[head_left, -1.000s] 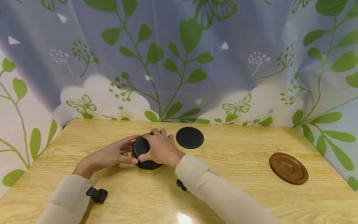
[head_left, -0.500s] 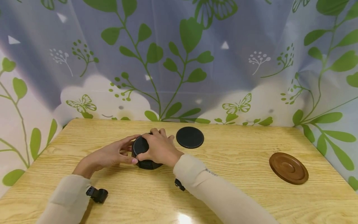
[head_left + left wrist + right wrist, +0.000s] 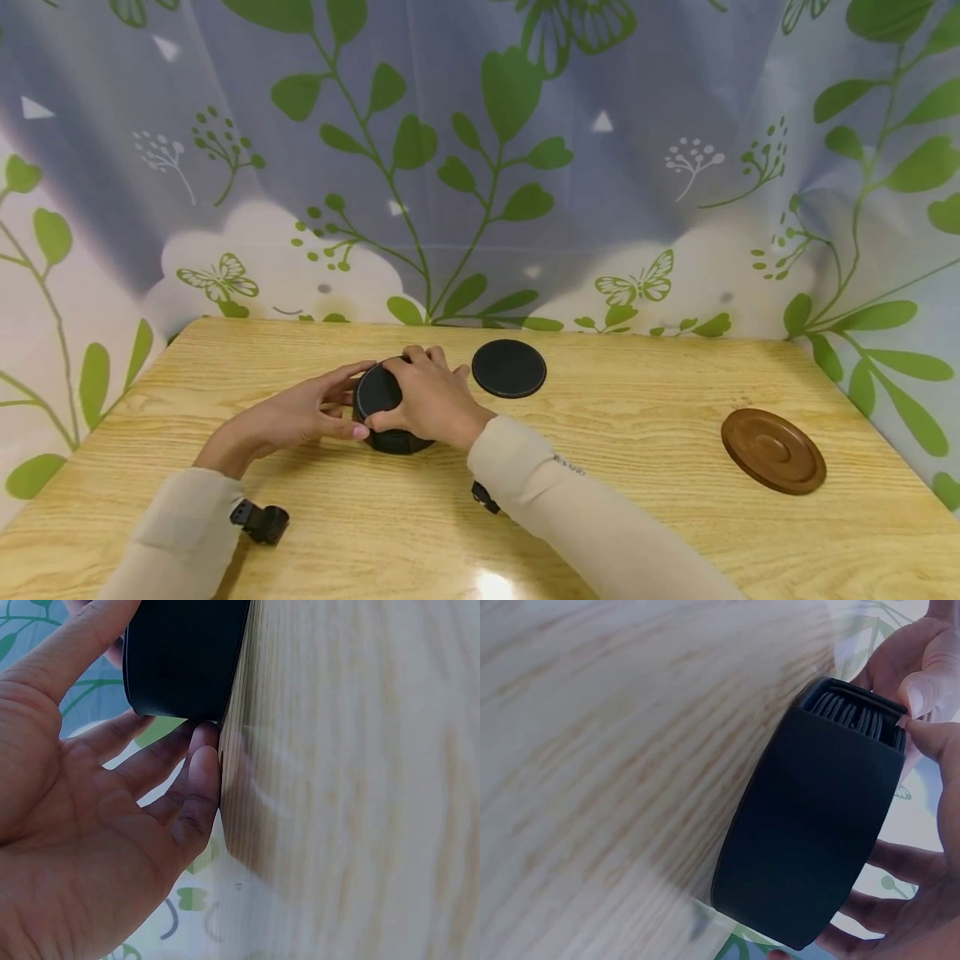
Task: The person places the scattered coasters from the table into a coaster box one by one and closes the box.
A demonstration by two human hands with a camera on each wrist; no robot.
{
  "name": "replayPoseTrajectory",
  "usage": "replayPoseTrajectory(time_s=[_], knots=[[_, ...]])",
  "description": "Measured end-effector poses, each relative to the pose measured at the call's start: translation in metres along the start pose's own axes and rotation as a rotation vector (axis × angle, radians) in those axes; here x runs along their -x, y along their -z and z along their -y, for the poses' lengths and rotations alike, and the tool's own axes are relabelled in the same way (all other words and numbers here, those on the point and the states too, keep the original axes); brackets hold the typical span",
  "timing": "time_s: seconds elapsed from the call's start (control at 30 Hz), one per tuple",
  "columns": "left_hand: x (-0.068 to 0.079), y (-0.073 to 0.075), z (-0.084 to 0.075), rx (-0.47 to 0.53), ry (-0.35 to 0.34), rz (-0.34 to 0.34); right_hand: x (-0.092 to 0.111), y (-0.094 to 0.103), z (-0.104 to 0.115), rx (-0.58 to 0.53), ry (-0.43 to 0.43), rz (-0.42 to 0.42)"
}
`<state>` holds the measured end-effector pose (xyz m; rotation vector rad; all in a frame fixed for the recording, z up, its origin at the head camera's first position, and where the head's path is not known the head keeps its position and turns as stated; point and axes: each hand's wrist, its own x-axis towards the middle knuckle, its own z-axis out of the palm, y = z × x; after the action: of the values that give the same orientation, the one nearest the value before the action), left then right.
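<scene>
A round black coaster holder (image 3: 378, 393) stands on the table, left of centre in the head view. The right wrist view shows the edges of several thin black coasters (image 3: 849, 714) through a slot in its side wall. My left hand (image 3: 288, 415) holds the holder's left side, thumb at the front near the slot and fingers behind. From above, my right hand (image 3: 431, 396) grips it, thumb near the slot and fingers spread over the far right side. That hand covers much of the holder's top. A single black coaster (image 3: 509, 368) lies flat behind and to the right.
A brown wooden saucer-like disc (image 3: 773, 451) lies at the right of the wooden table (image 3: 637, 417). Behind the table's back edge hangs a leaf-patterned curtain (image 3: 600, 208). Each wrist wears a black camera strap (image 3: 260, 522).
Both hands stay on the coaster holder with almost no movement. The right forearm shifts only very slightly; coaster and wooden disc stay in place.
</scene>
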<state>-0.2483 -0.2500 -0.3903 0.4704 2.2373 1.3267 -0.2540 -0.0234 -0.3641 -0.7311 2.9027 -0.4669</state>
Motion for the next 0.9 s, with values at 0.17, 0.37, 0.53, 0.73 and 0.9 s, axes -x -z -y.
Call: replayPoseTrajectory(time_s=[0.17, 0.37, 0.53, 0.73, 0.9], knots=[[-0.0003, 0.0, 0.0, -0.001, -0.001, 0.001, 0.0008, 0.0008, -0.0001, 0.0, -0.003, 0.004], [0.0001, 0.0, -0.0005, -0.005, 0.0, -0.001, 0.0015, 0.0013, -0.0003, -0.01, 0.004, 0.003], [0.0005, -0.0002, -0.0012, -0.005, -0.003, -0.004, 0.0024, 0.0017, -0.0002, -0.014, 0.004, 0.005], [0.0007, -0.0003, -0.0015, -0.006, -0.002, -0.005, 0.0036, 0.0015, -0.0006, -0.015, 0.005, 0.006], [0.0006, -0.0003, -0.0017, -0.008, -0.004, -0.003, 0.0033, 0.0006, -0.0016, -0.013, 0.003, 0.003]])
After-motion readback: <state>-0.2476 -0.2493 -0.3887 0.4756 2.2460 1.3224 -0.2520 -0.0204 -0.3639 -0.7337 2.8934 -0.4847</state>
